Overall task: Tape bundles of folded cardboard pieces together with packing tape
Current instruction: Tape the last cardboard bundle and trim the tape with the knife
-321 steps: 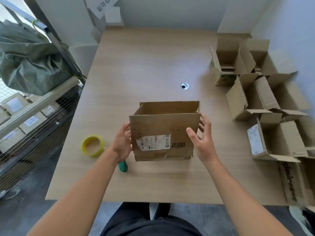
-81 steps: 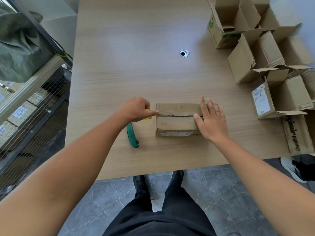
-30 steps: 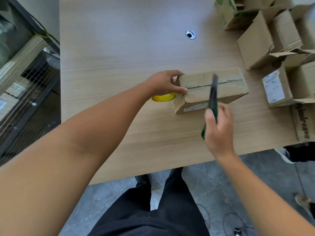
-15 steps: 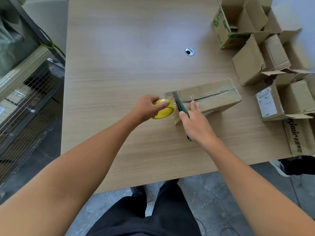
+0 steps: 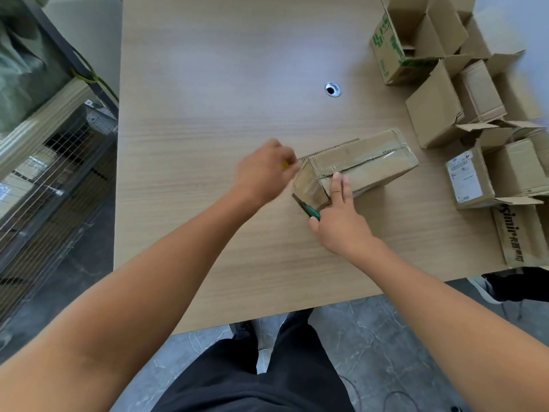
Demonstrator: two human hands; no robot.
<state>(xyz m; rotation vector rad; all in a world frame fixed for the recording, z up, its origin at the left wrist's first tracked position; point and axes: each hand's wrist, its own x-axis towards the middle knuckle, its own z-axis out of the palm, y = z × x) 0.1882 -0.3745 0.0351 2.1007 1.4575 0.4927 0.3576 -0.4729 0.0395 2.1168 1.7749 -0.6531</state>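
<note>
A closed cardboard box (image 5: 371,162) lies flat on the wooden table (image 5: 208,114). It sits a little toward 3 o'clock from the middle of the table. Shiny clear tape (image 5: 389,156) runs along the crack on top of the box.

The left hand (image 5: 263,173) is at 9 o'clock from the box, right by its end. The hand looks blurry. Its fingers curl over a yellow tape roll (image 5: 285,165), and only a tiny bit of yellow peeks out.

The right hand (image 5: 341,227) is at 7 o'clock from the box. It grips a green knife (image 5: 310,211), whose blade points at the near corner of the box. Two fingers (image 5: 338,184) of this hand stretch out and press on top of the box.

A round hole (image 5: 332,89) in the table is at 12 o'clock from the box. A bunch of open boxes (image 5: 439,114) stands from 1 o'clock to 4 o'clock. A wire rack (image 5: 53,173) stands beside the table at 9 o'clock.
</note>
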